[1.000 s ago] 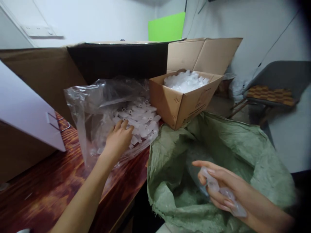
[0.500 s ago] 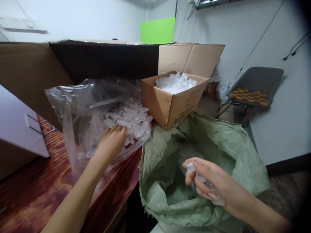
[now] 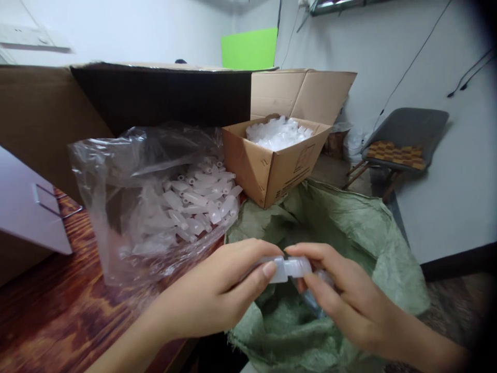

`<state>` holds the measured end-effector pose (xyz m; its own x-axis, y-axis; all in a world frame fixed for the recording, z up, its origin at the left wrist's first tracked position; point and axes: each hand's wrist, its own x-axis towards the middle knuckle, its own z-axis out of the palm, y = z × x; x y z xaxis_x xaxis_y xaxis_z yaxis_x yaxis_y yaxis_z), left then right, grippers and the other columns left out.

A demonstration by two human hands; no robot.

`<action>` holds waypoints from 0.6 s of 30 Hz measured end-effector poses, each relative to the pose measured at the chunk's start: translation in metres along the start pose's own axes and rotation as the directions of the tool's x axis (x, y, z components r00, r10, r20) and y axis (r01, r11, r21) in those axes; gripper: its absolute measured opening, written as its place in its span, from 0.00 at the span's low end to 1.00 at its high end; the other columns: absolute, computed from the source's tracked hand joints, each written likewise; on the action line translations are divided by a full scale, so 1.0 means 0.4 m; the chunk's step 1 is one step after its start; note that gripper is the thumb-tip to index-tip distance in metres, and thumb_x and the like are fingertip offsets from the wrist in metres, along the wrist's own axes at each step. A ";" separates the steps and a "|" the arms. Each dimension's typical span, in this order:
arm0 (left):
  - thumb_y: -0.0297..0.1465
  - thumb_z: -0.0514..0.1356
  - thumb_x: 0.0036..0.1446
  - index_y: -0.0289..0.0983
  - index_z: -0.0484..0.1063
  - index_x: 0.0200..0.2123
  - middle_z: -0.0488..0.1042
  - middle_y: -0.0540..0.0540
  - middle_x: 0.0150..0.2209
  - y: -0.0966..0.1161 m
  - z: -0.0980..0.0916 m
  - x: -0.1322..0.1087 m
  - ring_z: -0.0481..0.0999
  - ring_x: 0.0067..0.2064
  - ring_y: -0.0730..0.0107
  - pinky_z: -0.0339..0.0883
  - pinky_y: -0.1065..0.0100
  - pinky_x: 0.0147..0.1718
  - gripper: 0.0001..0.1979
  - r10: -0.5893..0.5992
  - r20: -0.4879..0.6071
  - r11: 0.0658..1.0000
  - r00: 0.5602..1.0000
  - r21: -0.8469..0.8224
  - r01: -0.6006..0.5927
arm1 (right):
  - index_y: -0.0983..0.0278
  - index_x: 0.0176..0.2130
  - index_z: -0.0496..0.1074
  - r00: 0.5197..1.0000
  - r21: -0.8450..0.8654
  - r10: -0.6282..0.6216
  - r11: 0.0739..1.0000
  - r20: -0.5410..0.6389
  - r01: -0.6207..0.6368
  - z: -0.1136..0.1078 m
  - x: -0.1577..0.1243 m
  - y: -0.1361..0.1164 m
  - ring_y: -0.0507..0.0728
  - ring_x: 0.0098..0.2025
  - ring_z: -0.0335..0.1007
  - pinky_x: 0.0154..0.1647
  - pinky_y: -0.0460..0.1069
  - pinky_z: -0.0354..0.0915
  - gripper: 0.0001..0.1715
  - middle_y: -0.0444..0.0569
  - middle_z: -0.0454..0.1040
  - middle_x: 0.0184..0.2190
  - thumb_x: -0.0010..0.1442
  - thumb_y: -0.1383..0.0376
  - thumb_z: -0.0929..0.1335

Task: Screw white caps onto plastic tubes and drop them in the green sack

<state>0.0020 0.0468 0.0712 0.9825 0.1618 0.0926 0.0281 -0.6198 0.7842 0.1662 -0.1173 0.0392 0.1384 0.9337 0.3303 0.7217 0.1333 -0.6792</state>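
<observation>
My left hand (image 3: 217, 290) pinches a small translucent plastic tube (image 3: 278, 270) between thumb and fingers. Facing it, my right hand (image 3: 349, 295) grips a clear plastic cap (image 3: 300, 267) by thumb and forefinger. Tube and cap meet end to end above the mouth of a green woven sack (image 3: 392, 243). More clear plastic shows under my right fingers, partly hidden. On the left, a clear plastic bag (image 3: 116, 207) lies open on the table, with many whitish tubes (image 3: 202, 194) spilling from it.
A cardboard box (image 3: 252, 160) full of translucent pieces (image 3: 277, 133) stands behind the sack. A larger carton (image 3: 163, 98) rises at the back. The reddish wood table (image 3: 89, 311) ends beside the sack. A grey chair (image 3: 411, 129) stands at the right.
My left hand has left the pile of tubes and come right with one tube. My right hand has turned and brought the cap against its end.
</observation>
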 end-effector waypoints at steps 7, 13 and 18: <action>0.45 0.46 0.67 0.36 0.62 0.25 0.60 0.54 0.21 -0.011 0.022 0.017 0.59 0.24 0.77 0.53 0.73 0.23 0.23 -0.281 0.156 0.875 0.947 -0.363 0.320 | 0.66 0.53 0.58 0.904 -0.471 -0.427 0.793 0.022 0.387 -0.013 0.008 -0.018 0.56 0.39 0.77 0.41 0.47 0.72 0.16 0.53 0.78 0.40 0.67 0.71 0.56; 0.43 0.49 0.65 0.36 0.58 0.23 0.55 0.55 0.20 -0.015 0.039 0.020 0.55 0.23 0.78 0.46 0.72 0.21 0.22 -0.251 0.023 0.921 0.968 -0.302 0.246 | 0.68 0.53 0.59 0.929 -0.413 -0.368 0.841 0.039 0.350 -0.005 0.015 -0.011 0.56 0.36 0.77 0.33 0.48 0.71 0.15 0.54 0.78 0.40 0.69 0.69 0.55; 0.42 0.51 0.62 0.36 0.59 0.20 0.55 0.55 0.15 -0.031 0.034 0.028 0.52 0.17 0.79 0.45 0.72 0.17 0.21 -0.309 0.350 0.708 0.885 -0.537 0.459 | 0.68 0.52 0.58 0.834 -0.447 -0.531 0.715 0.151 0.537 -0.009 0.013 -0.012 0.53 0.24 0.71 0.30 0.49 0.69 0.16 0.45 0.75 0.26 0.66 0.75 0.54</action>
<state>0.0150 0.0458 0.0539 0.9248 0.0661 -0.3748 0.3722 0.0480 0.9269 0.1660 -0.1144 0.0464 -0.3705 0.7575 0.5375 0.8940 0.4479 -0.0151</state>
